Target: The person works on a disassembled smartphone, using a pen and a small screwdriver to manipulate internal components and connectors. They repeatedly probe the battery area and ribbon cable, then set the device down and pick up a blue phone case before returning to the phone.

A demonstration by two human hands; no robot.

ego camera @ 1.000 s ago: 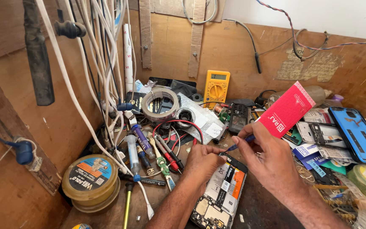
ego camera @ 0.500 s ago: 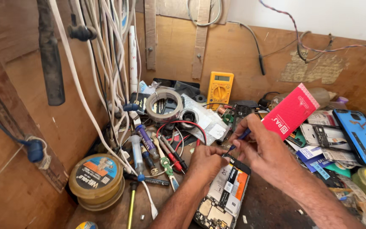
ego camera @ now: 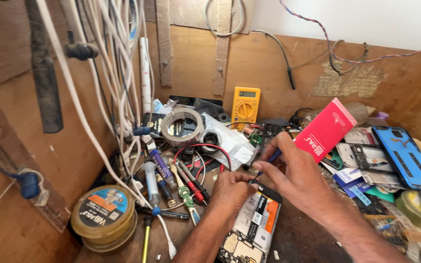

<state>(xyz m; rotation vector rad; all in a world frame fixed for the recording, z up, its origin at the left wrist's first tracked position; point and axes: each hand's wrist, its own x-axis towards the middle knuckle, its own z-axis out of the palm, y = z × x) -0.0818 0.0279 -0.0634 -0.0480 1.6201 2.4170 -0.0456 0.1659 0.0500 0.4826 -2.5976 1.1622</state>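
Observation:
An opened phone (ego camera: pixel 252 225) lies back-up on the bench, with its battery and circuit board showing. My left hand (ego camera: pixel 231 191) rests on the phone's top end, fingers curled against its edge. My right hand (ego camera: pixel 296 174) holds a thin blue-handled tool (ego camera: pixel 269 159) like a pen, and its tip points down at the top corner of the phone, right next to my left fingers.
A yellow multimeter (ego camera: pixel 245 105) leans on the back wall. A tape roll (ego camera: pixel 181 126), red and black probes (ego camera: pixel 193 182), syringes (ego camera: pixel 152 182) and screwdrivers lie left of the phone. A round tin (ego camera: pixel 104 217) sits front left. A red box (ego camera: pixel 325 129) and phone cases (ego camera: pixel 405 157) crowd the right.
The view has shifted slightly, so the bench sits further right and lower in frame. Both hands stay at the top end of the phone with the tool still held.

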